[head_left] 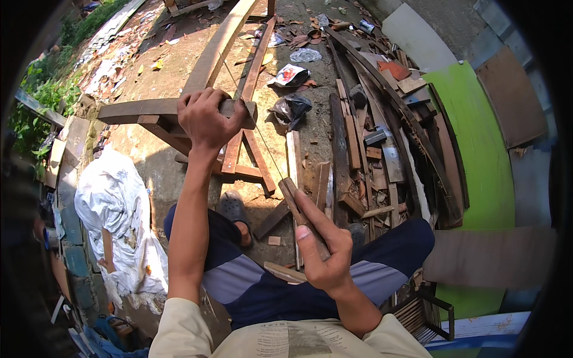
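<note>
While sawing: left hand (pixel 203 119) grip closed on wooden beam (pixel 143 110) | right hand (pixel 322 250) grip closed on saw handle (pixel 296 203)

A heap of scrap planks (pixel 370 149) lies on the bare ground, bordered on the right by a curved green panel (pixel 483 161) with a brown board (pixel 510 98) beside it. A crumpled white sheet (pixel 113 209) lies at the left, near green plants (pixel 42 101). A black bag (pixel 290 109) and a white-and-red wrapper (pixel 288 75) lie on the ground among dry leaves (pixel 304 37), the bag just beside the planks.
</note>
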`<state>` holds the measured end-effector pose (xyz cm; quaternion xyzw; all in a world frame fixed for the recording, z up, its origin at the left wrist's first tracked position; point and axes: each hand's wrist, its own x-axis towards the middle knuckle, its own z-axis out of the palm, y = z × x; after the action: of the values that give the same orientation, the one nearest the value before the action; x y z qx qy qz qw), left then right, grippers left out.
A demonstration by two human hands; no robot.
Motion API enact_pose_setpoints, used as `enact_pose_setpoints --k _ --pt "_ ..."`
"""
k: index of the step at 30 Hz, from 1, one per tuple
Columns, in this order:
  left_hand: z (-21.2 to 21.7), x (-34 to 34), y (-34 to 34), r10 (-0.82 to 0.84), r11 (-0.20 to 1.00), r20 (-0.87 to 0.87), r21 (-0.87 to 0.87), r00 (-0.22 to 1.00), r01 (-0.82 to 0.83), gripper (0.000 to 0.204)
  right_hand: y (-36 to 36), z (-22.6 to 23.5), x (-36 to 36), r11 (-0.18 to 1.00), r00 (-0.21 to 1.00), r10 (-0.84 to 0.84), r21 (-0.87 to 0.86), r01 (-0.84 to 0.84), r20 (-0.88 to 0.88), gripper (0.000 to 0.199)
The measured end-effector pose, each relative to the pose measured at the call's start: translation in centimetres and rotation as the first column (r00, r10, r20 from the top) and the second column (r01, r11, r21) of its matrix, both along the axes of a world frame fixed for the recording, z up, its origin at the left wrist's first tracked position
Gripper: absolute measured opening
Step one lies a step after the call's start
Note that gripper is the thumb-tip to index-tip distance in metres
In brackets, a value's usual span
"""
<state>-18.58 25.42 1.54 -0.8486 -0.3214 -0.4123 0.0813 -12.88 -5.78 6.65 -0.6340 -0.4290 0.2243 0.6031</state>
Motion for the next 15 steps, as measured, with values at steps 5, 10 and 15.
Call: enact_pose_setpoints --k 5,10,15 --pt "0.2 -0.1 -0.1 -0.012 0.999 -0.012 -0.042 1.000 0.012 0.030 -3.2 0.0 -0.7 1.000 0.999 0.031 -0.002 -0.031 0.009 0.048" --pt "0.0 0.2 0.3 -0.024 0.998 0.020 0.052 1.000 0.023 0.029 0.9 -0.8 0.1 0.999 0.999 0.018 0.046 -0.016 -0.028 0.048" --pt "0.0 -0.4 0.6 -0.019 1.000 0.006 0.025 1.000 0.019 0.028 3.9 0.2 0.5 0.999 0.994 0.052 -0.001 -0.052 -0.096 0.047"
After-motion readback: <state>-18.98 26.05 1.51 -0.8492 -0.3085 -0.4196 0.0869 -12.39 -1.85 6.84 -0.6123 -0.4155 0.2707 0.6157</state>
